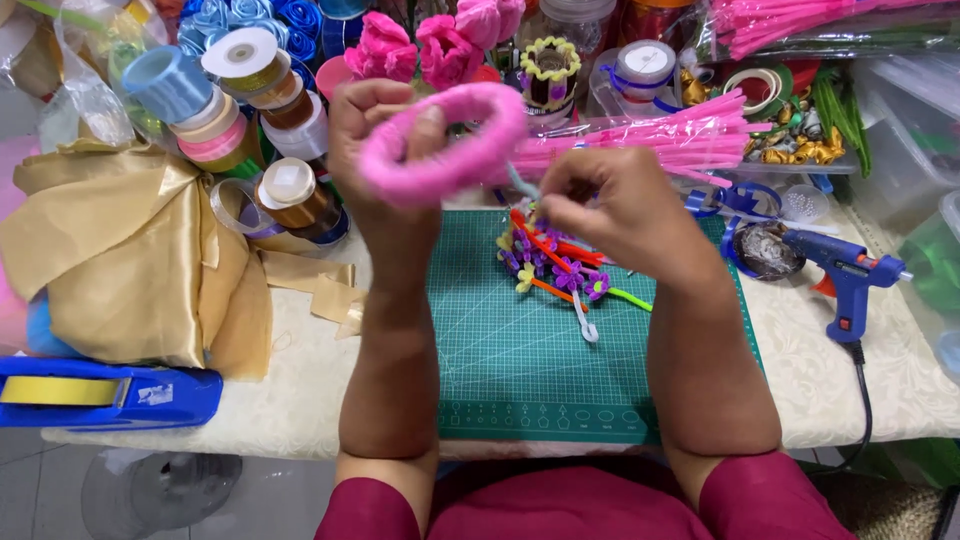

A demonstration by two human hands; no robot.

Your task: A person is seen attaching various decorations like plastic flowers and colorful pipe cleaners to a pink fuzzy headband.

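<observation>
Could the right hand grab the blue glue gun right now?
Probably not yet: the right hand is pinching a pale strand at the pink fuzzy ring. The glue gun lies beside the green mat, nothing blocking it.

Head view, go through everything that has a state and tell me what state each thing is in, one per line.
Pink fuzzy ring: held up above the mat, in the left hand's grip.
Right hand: fingers pinched on a thin pale stem at the ring's lower edge.
Pipe-cleaner flowers: lying loose on the green cutting mat.
Blue glue gun: lying on the table, untouched, cord attached.
Blue tape dispenser: loaded with yellow tape.
Gold fabric: crumpled.
</observation>
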